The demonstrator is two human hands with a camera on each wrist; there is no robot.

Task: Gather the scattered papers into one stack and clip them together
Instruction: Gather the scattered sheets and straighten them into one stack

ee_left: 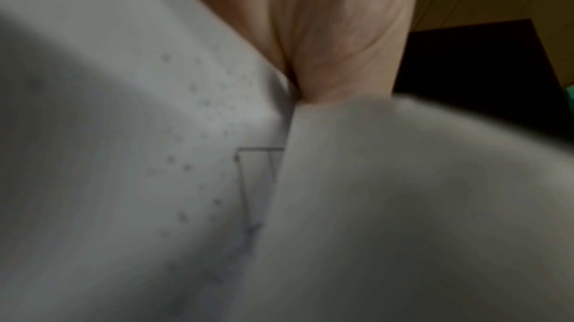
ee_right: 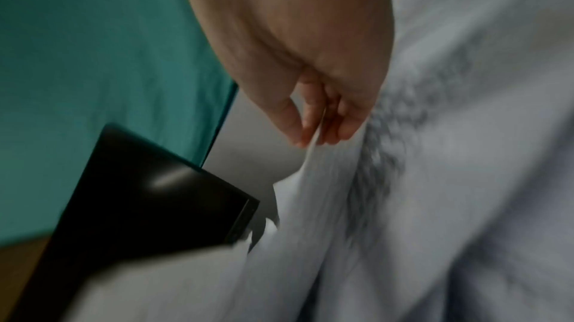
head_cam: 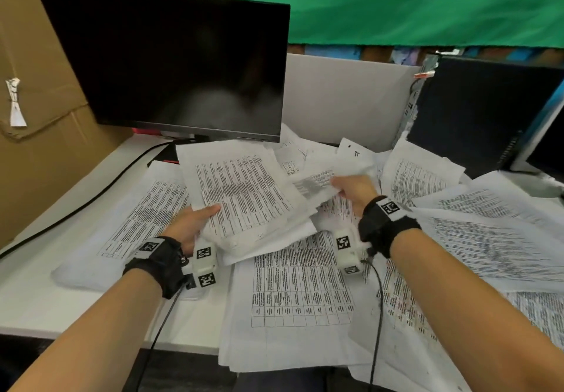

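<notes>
Bare forearms, black wrist straps, tagged white camera units.

Both forearms unsleeved. The left hand (head_cam: 190, 226) has a black fabric wrist strap (head_cam: 161, 265) with a square black-and-white marker on top; at its 3 o'clock side sits a white camera block (head_cam: 205, 265) with two more such markers. A black cable (head_cam: 158, 330) runs from it toward 6 o'clock. The right hand (head_cam: 355, 190) has a matching black band (head_cam: 384, 226), top marker, white module (head_cam: 348, 251) at 9 o'clock, and black lead (head_cam: 378, 315).
</notes>
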